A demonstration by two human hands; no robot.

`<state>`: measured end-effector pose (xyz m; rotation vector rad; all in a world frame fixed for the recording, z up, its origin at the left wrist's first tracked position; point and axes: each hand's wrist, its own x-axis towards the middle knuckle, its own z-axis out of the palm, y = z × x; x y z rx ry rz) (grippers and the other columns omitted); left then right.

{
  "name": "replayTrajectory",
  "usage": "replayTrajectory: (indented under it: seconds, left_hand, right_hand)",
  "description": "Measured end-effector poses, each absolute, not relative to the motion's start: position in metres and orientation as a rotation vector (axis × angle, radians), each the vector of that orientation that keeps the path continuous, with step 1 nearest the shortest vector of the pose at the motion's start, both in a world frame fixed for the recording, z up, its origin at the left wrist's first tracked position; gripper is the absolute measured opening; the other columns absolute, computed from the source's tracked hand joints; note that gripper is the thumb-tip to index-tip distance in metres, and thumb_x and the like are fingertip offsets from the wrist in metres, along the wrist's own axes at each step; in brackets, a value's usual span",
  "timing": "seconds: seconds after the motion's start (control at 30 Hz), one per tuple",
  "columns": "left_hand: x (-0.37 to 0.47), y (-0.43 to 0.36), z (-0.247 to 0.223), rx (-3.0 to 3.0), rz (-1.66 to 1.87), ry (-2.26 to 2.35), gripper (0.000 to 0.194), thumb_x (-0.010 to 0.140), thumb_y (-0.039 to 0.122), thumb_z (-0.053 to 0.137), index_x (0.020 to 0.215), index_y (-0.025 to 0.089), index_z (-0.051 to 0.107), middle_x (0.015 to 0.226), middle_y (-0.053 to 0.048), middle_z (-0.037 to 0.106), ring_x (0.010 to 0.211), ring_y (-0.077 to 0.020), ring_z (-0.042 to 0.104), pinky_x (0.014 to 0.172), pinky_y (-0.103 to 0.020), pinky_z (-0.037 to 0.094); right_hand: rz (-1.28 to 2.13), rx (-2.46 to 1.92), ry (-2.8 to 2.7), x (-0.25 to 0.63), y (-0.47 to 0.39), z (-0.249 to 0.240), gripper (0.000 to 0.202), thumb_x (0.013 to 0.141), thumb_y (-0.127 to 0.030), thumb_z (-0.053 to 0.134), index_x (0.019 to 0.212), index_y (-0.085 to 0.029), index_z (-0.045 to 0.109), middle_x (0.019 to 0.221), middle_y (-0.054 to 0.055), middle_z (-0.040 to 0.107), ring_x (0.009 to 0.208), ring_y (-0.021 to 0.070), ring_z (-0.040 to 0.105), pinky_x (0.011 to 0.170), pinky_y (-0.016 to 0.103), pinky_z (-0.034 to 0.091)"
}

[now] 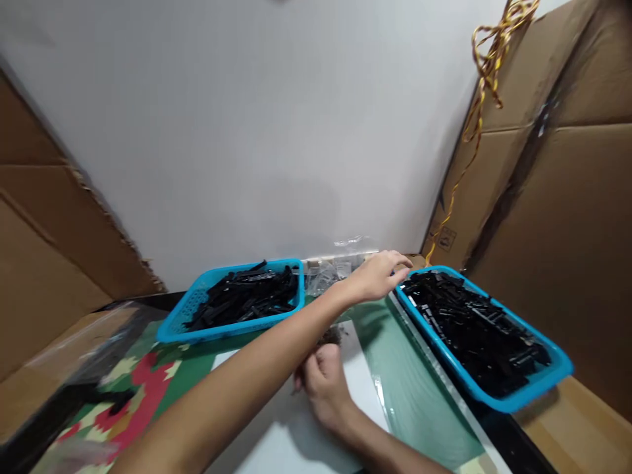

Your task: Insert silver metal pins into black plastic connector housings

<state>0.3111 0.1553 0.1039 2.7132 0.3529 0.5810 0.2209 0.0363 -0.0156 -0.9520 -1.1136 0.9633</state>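
Observation:
My left arm crosses over my right. My left hand (382, 275) hovers at the near-left corner of the right blue basket (533, 395), fingers stretched out and thumb apart, with nothing clearly held. That basket is full of black plastic strip-like pieces (474, 329). My right hand (323, 385) is closed in a fist over a white sheet (276, 438); what it grips, if anything, is hidden. Just beyond the fist lies a small dark brown heap (330, 336), partly covered by my left forearm.
Another blue basket (197, 334) with similar black pieces (251, 293) stands at the left. Clear plastic bags (326, 275) lie between the baskets. Cardboard walls (567, 210) rise on both sides, and twisted yellow-brown wire (494, 59) hangs at the right. A green mat (405, 368) covers the table.

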Motion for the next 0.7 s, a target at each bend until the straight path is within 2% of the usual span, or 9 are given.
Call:
replayTrajectory:
  seconds: [0.07,0.17,0.23,0.27,0.37,0.43,0.57,0.63,0.7]
  left_hand:
    - [0.274,0.167,0.11,2.67,0.605,0.472,0.027,0.109,0.022,0.053,0.121,0.016,0.077,0.124,-0.01,0.08,0.112,-0.024,0.074,0.098,-0.036,0.058]
    - [0.218,0.182,0.114,2.642,0.594,0.659,0.026,0.109,0.021,0.054,0.109,0.014,0.079,0.104,-0.008,0.083,0.095,-0.0218,0.077,0.085,-0.034,0.06]
    - [0.182,0.188,0.113,2.64,0.573,0.752,0.02,0.107,0.025,0.062,0.104,0.014,0.078,0.095,-0.005,0.08,0.087,-0.02,0.076,0.084,-0.036,0.061]
    - [0.165,0.19,0.112,2.642,0.573,0.791,0.017,0.106,0.028,0.066,0.105,0.014,0.076,0.097,-0.005,0.079,0.088,-0.0197,0.076,0.086,-0.038,0.062]
    - [0.116,0.197,0.105,2.638,0.67,0.95,0.021,0.106,0.034,0.069,0.116,0.016,0.073,0.12,-0.009,0.075,0.11,-0.0241,0.073,0.099,-0.047,0.06]
    - [0.089,0.203,0.099,2.61,0.741,1.084,0.026,0.106,0.035,0.068,0.125,0.017,0.07,0.129,-0.01,0.071,0.114,-0.0258,0.071,0.099,-0.048,0.061]
    - [0.044,0.218,0.085,2.533,0.763,1.37,0.037,0.105,0.036,0.069,0.137,0.017,0.064,0.136,-0.012,0.067,0.113,-0.0268,0.071,0.095,-0.048,0.063]
    - [0.025,0.223,0.079,2.51,0.68,1.479,0.037,0.105,0.036,0.07,0.137,0.017,0.065,0.136,-0.012,0.067,0.114,-0.027,0.071,0.095,-0.048,0.063]
    - [0.008,0.225,0.075,2.498,0.559,1.561,0.037,0.105,0.036,0.07,0.136,0.017,0.065,0.135,-0.012,0.068,0.114,-0.027,0.071,0.095,-0.048,0.063]
  right_hand:
    - [0.922,-0.978,-1.056,0.23,0.032,-0.014,0.075,0.109,-0.059,0.045,0.047,-0.017,0.056,0.046,0.0,0.05,0.047,0.0112,0.049,0.054,0.026,0.041]
    - [0.85,-1.012,-0.962,0.248,0.035,-0.012,0.077,0.107,-0.068,0.043,0.046,-0.02,0.05,0.046,0.0,0.047,0.048,0.0118,0.046,0.052,0.027,0.036]
    - [0.823,-1.034,-0.925,0.26,0.041,-0.014,0.077,0.106,-0.071,0.041,0.05,-0.021,0.052,0.045,-0.002,0.044,0.043,0.0112,0.039,0.046,0.027,0.03]
    - [0.818,-1.044,-0.923,0.265,0.043,-0.015,0.076,0.106,-0.073,0.038,0.054,-0.02,0.056,0.045,-0.003,0.043,0.04,0.011,0.036,0.042,0.027,0.026]
    - [0.782,-1.068,-0.977,0.279,0.045,-0.018,0.078,0.107,-0.074,0.03,0.063,-0.019,0.062,0.043,-0.004,0.04,0.034,0.0107,0.03,0.037,0.026,0.02]
    - [0.732,-1.065,-1.072,0.287,0.042,-0.017,0.078,0.107,-0.075,0.031,0.065,-0.018,0.066,0.043,-0.003,0.042,0.035,0.0119,0.036,0.038,0.026,0.024]
    - [0.602,-1.0,-1.331,0.302,0.036,-0.012,0.075,0.101,-0.08,0.043,0.072,-0.018,0.075,0.065,0.007,0.067,0.058,0.0189,0.061,0.055,0.03,0.044]
    - [0.531,-0.977,-1.396,0.306,0.035,-0.011,0.072,0.104,-0.076,0.04,0.076,-0.019,0.075,0.076,0.009,0.072,0.068,0.0209,0.064,0.063,0.032,0.049]
    - [0.48,-0.977,-1.427,0.31,0.036,-0.012,0.07,0.109,-0.069,0.033,0.079,-0.02,0.071,0.075,0.008,0.069,0.067,0.02,0.063,0.065,0.032,0.049]
